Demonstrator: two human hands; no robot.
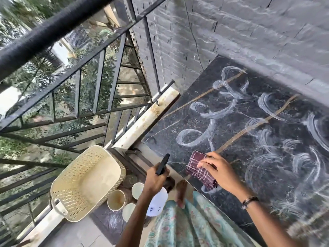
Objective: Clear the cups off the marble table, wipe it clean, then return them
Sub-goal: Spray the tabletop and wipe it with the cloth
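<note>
The dark marble table [231,107] bears no cups and is streaked with white swirls of cleaner. My right hand [217,171] presses a folded maroon checked cloth [199,169] onto the table's near left corner, fingers curled over it. My left hand [154,179] grips a white spray bottle [158,202] by its black trigger head, held off the table's left edge above the floor. Three cups stand on the floor below: a brown-stained one [116,199], a white one [137,189] and another white one [128,212], partly hidden by my left arm.
A cream perforated plastic basket [83,184] lies tilted on the floor beside the cups, against the black metal balcony railing [74,97]. A grey brick wall [249,32] runs behind the table. My bare foot [181,193] and patterned green garment show below the table edge.
</note>
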